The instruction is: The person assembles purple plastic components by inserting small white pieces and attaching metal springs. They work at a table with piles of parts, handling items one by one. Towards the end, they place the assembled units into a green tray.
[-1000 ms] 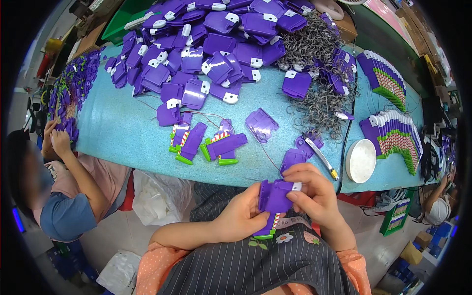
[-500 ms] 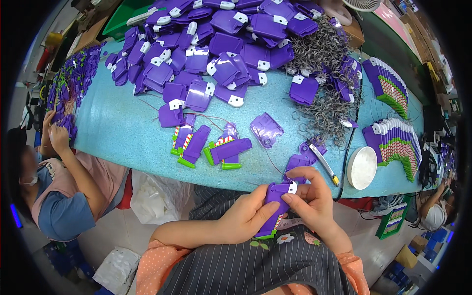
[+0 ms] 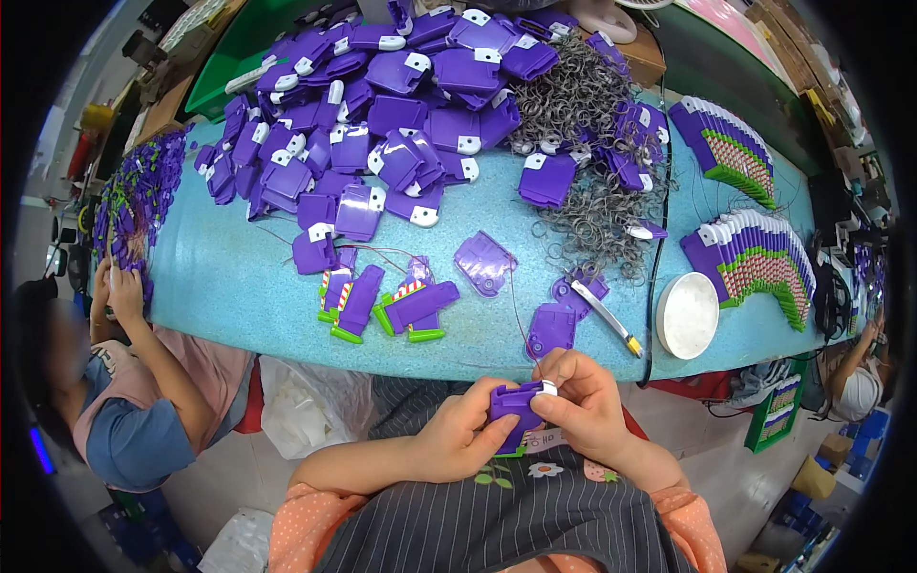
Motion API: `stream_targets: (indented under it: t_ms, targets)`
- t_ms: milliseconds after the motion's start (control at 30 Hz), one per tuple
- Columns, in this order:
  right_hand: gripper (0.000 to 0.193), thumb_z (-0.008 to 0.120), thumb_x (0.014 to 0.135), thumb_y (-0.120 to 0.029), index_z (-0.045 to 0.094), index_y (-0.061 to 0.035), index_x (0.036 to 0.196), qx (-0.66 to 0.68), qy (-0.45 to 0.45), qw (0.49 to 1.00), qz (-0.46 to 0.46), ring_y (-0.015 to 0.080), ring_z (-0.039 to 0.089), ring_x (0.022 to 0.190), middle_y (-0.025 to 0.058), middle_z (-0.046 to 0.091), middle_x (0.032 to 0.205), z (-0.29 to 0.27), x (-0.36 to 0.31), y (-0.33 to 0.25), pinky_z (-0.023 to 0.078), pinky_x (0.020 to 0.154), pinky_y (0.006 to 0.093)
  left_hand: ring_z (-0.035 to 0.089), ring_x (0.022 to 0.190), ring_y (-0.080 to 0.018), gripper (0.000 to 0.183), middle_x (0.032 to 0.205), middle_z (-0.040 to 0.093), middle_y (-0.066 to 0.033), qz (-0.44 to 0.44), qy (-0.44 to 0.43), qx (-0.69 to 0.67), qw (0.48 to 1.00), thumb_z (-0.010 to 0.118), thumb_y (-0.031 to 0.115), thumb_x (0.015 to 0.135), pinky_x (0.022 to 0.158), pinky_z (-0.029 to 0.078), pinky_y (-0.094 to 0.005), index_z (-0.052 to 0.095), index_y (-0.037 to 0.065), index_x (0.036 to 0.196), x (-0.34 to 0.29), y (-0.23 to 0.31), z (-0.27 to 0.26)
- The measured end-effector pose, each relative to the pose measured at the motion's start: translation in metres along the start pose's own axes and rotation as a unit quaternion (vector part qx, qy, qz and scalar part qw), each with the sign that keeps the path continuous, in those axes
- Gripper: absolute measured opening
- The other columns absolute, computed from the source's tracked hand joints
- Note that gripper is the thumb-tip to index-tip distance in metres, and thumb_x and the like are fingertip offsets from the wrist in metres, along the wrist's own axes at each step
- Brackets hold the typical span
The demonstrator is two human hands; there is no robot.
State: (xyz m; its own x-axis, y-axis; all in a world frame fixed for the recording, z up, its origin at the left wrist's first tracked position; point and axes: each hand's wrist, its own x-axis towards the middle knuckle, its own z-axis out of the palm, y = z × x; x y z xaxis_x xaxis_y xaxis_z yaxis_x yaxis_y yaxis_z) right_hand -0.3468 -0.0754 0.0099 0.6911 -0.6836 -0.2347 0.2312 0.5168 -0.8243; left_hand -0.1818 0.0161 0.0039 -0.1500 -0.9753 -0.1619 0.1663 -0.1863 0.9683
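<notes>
Just off the table's near edge, my left hand [image 3: 465, 427] is closed round a purple plastic casing [image 3: 513, 405] with a white corner and a green lower edge. My right hand [image 3: 585, 399] pinches the casing's white corner with thumb and fingers; a thin wire rises from there toward the table. Past my fingers lies a loose purple cover [image 3: 551, 329]. Beside it a cutter knife [image 3: 608, 318] with a yellow end rests partly over another purple piece. Further left are a translucent purple cover [image 3: 484, 263] and purple parts with green and striped edges [image 3: 358, 304].
Many purple casings [image 3: 396, 115] are heaped at the back, beside a tangle of grey rings [image 3: 583, 105]. Finished-looking casings stand in curved rows [image 3: 755, 263] at right, near a white bowl [image 3: 688, 315] and a black cable [image 3: 659, 277]. Another person [image 3: 143, 372] works at far left.
The casing has tilted, its top edge now turned more toward me, and both hands have shifted slightly. My right fingers have closed in on its white corner. The whole view has shifted a little.
</notes>
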Motion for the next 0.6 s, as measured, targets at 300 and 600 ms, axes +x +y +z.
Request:
stream_targets:
  t_ms: [300,600]
  targets:
    - [0.031,0.077,0.072,-0.014,0.059,-0.0009,0.094,-0.413,-0.005,0.899,-0.147,0.0121,0.050,0.060,0.0062,0.054,0.075,-0.003,0.010,-0.041,0.038,0.052,0.0248,0.060,0.077,-0.0171,0.018,0.087,0.061,-0.0114,0.105,0.010,0.149,0.983,0.058,0.007,0.087,0.068,0.046,-0.0284,0.057,-0.001,0.104,0.032,0.034,-0.020]
    - [0.020,0.073,0.076,-0.013,0.064,0.0009,0.086,-0.457,-0.033,0.888,-0.041,0.0154,0.053,0.052,0.0079,0.054,0.063,0.001,-0.001,-0.032,0.039,0.046,0.0289,0.051,0.077,-0.0032,0.022,0.089,0.057,-0.0007,-0.001,0.114,-0.100,0.988,0.059,0.013,0.090,0.066,0.044,-0.0206,0.053,-0.002,0.106,0.025,0.009,-0.012]
